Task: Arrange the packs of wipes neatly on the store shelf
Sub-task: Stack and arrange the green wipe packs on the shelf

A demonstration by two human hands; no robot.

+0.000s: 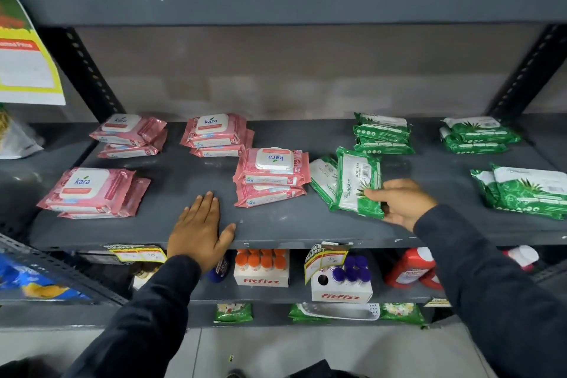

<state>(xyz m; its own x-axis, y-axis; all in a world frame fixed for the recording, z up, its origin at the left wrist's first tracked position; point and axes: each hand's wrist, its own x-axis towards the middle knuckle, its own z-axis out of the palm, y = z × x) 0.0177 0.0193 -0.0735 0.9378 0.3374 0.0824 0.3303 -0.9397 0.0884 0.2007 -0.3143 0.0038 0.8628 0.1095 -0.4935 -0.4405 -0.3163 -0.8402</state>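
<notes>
One green pack point(325, 182) half-hidden behind another

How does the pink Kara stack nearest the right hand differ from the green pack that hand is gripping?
The pink Kara stack lies flat, free of either hand; the green pack is tilted up in the right hand. The stack's top pack has a white flip lid; the green pack shows a barcode. Both sit on the shelf.

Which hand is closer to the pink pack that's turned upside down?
Left. The left hand lies flat on the shelf just in front and left of the upside-down pink pack. The right hand is farther right, holding a green pack.
</notes>
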